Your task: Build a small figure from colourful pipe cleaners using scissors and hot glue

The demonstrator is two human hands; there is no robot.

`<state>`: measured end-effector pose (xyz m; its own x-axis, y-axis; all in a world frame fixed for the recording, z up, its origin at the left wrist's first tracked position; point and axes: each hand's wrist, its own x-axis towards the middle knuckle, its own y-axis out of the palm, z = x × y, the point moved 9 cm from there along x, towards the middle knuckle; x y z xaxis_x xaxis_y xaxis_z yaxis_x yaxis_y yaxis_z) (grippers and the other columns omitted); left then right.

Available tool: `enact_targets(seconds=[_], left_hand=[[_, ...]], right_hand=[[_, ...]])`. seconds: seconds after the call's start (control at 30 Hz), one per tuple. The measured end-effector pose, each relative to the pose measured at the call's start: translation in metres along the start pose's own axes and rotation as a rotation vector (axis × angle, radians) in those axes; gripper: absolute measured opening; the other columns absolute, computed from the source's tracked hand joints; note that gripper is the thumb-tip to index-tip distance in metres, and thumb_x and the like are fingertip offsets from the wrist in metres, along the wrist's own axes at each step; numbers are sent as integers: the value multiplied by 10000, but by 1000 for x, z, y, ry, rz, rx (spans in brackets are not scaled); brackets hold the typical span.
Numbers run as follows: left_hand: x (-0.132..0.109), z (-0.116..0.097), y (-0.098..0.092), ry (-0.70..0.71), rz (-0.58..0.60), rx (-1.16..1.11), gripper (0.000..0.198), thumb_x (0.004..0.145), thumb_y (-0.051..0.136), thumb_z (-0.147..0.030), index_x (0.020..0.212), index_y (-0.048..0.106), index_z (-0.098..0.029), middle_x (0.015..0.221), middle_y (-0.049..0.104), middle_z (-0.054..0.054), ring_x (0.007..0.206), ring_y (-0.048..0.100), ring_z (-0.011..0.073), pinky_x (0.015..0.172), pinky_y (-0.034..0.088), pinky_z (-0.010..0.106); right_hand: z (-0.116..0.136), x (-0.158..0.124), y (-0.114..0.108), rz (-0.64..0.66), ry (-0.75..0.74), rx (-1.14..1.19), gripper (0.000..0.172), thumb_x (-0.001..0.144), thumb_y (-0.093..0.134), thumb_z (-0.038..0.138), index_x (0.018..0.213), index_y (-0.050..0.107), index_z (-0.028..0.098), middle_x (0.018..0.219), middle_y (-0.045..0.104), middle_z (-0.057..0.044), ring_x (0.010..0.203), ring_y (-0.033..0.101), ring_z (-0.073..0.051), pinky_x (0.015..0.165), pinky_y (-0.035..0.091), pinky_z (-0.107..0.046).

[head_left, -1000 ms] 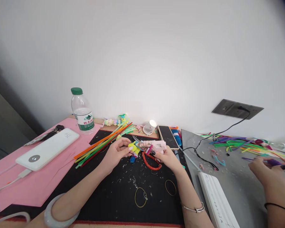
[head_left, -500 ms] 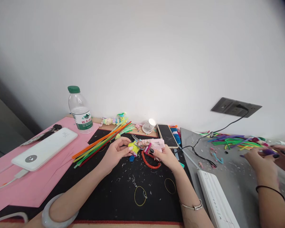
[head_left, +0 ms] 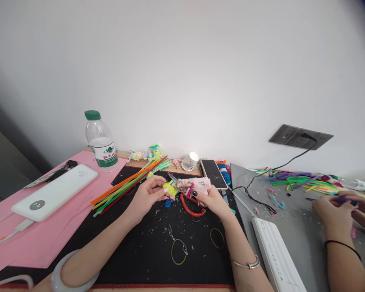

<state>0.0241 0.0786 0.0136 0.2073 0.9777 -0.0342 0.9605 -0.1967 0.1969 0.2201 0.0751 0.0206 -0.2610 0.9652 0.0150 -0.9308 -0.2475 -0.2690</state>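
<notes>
My left hand (head_left: 147, 195) pinches the yellow fuzzy figure (head_left: 170, 189) above the black mat (head_left: 146, 243). At its 3 o'clock my right hand (head_left: 211, 199) is wrapped round the pink glue gun (head_left: 199, 185), tip almost touching. Gluing, I judge; next calls for a steady tip

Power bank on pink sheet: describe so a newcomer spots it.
Find the pink sheet at far left. The power bank lies on it, near the green-capped bottle. Smooth white, round dark display; the white slab at right is ribbed.
</notes>
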Motion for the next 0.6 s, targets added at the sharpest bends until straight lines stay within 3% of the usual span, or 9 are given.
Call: enact_targets(seconds=[0.43,0.6], left_hand=[[1,1,-3,2,-21,4,354,675,740,-360,932,567,-190,855,621,-6,700,653,138,701,550,287],[0,0,-3,4,-28,-11,377,667,749,-366,949,574,-187,846,609,-9,707,646,131,700,542,273]], right_hand=[[-2,-2,-6,2,15,-48,281,744,635,424,747,591,147,481,446,59,453,346,-83,450,281,-219],[-2,-4,-35,-199,23,-84,344,745,631,412,916,636,114,552,476,41,497,353,-95,475,296,-225]])
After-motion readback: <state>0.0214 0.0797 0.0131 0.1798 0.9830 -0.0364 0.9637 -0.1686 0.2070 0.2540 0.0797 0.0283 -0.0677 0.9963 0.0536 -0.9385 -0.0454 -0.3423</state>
